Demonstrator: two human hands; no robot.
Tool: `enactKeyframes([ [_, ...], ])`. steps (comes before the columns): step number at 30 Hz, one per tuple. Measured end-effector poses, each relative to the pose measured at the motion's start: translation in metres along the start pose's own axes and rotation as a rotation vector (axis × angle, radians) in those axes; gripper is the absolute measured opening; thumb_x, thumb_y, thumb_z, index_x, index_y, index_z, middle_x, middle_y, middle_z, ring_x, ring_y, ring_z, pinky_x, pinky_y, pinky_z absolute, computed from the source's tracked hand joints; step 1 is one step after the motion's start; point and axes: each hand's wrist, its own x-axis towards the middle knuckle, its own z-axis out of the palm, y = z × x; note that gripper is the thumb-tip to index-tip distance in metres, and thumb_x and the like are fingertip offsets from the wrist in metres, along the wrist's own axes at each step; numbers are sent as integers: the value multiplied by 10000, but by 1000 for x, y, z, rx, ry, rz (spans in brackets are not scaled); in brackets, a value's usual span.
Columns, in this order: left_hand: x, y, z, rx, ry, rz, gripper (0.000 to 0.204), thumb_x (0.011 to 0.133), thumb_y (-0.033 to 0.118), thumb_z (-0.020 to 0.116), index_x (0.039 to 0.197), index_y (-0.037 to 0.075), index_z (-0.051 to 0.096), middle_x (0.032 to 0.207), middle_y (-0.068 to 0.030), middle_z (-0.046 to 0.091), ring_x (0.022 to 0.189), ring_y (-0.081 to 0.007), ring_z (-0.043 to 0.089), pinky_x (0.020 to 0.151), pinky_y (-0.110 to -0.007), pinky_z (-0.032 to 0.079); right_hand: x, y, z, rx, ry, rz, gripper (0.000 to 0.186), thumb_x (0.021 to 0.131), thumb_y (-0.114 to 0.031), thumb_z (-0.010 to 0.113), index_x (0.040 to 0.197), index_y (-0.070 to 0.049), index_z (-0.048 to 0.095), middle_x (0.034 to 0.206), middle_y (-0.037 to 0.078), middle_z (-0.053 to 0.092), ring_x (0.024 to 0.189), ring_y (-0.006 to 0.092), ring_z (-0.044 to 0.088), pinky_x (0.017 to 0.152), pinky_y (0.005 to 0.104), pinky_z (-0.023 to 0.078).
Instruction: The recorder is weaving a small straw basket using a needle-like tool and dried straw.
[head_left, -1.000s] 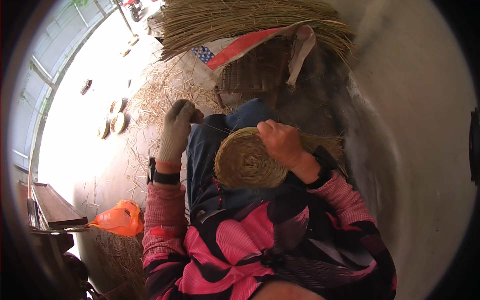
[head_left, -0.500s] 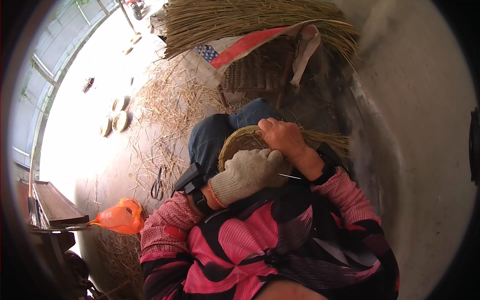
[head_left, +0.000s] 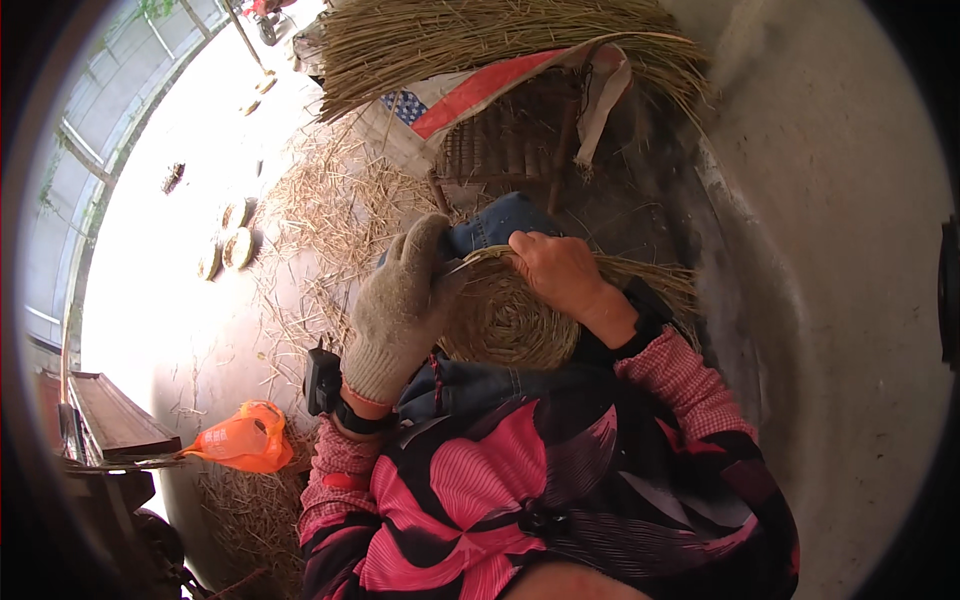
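Note:
A round, coiled straw basket (head_left: pixel 508 325) rests on my jeans-covered lap (head_left: pixel 498 215). My left hand (head_left: pixel 400 305), in a grey knit glove, is closed beside the basket's left rim, holding a thin, shiny metal needle (head_left: pixel 458 266) against it; its fingertips are partly hidden. My bare right hand (head_left: pixel 560 280) grips the top right of the rim, fingers curled over it. Loose straw strands (head_left: pixel 650 280) trail rightward from beneath that hand.
A straw bundle (head_left: pixel 500 30) and red-striped cloth (head_left: pixel 480 85) lie on a bamboo chair (head_left: pixel 480 160) ahead. Straw litters the floor. Finished round pieces (head_left: pixel 238 248) lie left. An orange bag (head_left: pixel 240 435) hangs by a metal stand (head_left: pixel 120 420). A wall (head_left: pixel 830 250) is right.
My left hand dipped across the front of the basket half a second ago and has since lifted back up to its left rim. My right hand stays at the rim, shifted slightly left.

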Motion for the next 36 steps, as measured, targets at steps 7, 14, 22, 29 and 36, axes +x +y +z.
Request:
enactKeyframes([
  [7, -13, -13, 18, 312, -266, -89, 239, 881, 247, 635, 1040, 92, 548, 925, -148, 630, 787, -373, 655, 616, -476, 509, 2, -1, 1, -36, -84, 53, 221, 927, -275, 604, 931, -74, 513, 754, 125, 641, 693, 348, 654, 585, 468, 514],
  [14, -13, -14, 22, 198, -194, 106, 194, 888, 247, 615, 980, 84, 564, 834, -113, 632, 776, -366, 649, 608, -469, 506, 2, -1, 0, -42, -89, 60, 201, 927, -260, 600, 933, -76, 517, 761, 124, 648, 702, 343, 661, 597, 467, 521],
  [22, -21, -18, 36, 528, -230, 168, 205, 830, 229, 640, 999, 122, 595, 752, -46, 641, 692, -261, 685, 540, -414, 528, 2, -3, 0, -40, -94, 72, 203, 930, -266, 598, 920, -79, 518, 759, 124, 651, 695, 347, 663, 592, 469, 523],
  [29, -22, -17, 38, 577, -338, 132, 305, 856, 226, 626, 1139, 114, 596, 815, -64, 630, 727, -266, 664, 593, -406, 517, 2, -3, 0, -47, -75, 62, 208, 931, -269, 598, 915, -80, 515, 752, 118, 648, 693, 339, 665, 592, 461, 524],
  [36, -20, -13, 37, 573, -337, 133, 296, 856, 217, 625, 1127, 109, 573, 798, -71, 636, 721, -270, 674, 589, -399, 522, 1, -3, 1, -55, -89, 77, 202, 929, -264, 601, 923, -78, 521, 763, 119, 651, 699, 338, 666, 593, 462, 524],
])
